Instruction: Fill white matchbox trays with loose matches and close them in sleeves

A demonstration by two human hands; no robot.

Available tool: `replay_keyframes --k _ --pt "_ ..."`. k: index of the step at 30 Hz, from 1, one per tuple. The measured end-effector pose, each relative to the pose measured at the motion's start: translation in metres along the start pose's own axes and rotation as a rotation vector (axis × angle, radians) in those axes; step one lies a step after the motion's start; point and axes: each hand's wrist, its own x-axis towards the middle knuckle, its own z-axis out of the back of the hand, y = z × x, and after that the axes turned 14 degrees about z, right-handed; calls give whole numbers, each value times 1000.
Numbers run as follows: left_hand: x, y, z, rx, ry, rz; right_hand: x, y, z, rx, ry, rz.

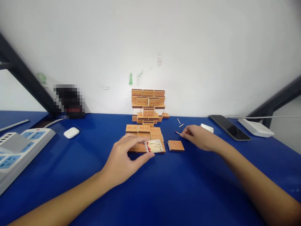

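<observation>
Between thumb and fingers, my left hand (124,157) holds a white matchbox tray (161,145) filled with red-tipped matches (154,146). A single match (178,133) is pinched in my right hand (194,135), its red head pointing left. Just left of that hand lies a closed matchbox (176,145). Flat rows of matchboxes (144,128) lie behind the tray, partly covered by my left hand. Farther back, a stack of matchboxes (148,102) rises against the wall. Two loose matches (181,125) lie on the table beyond my right hand.
A power strip (25,147) and a white earbud case (71,132) are on the left of the blue table (150,194). On the right are a small white item (207,128), a phone (229,127) and a white cabled device (256,127). The wall (150,37) bounds the back.
</observation>
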Motion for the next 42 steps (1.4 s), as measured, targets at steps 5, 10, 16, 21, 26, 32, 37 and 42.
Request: replay_keyframes --k 5,10,16,21,26,32,37,42 --pt "0 -1 2 6 -6 -11 -3 7 -1 -2 -68 18" --pt "0 0 0 14 10 -19 -12 48 5 92 -277 315" --pt "2 1 -3 13 27 -43 -28 106 0 22 -264 632" --pt "0 2 -4 29 45 -59 -30 111 -16 -122 -296 707" --pt "1 1 -5 32 51 -58 -29 110 -15 -109 -327 734" --pt "2 0 -5 18 49 2 -33 104 -1 145 -297 703" --pt "0 0 -4 -9 44 77 -17 63 14 118 -379 476" --pt "-1 -1 -3 2 44 78 9 -1 15 8 -356 -98"
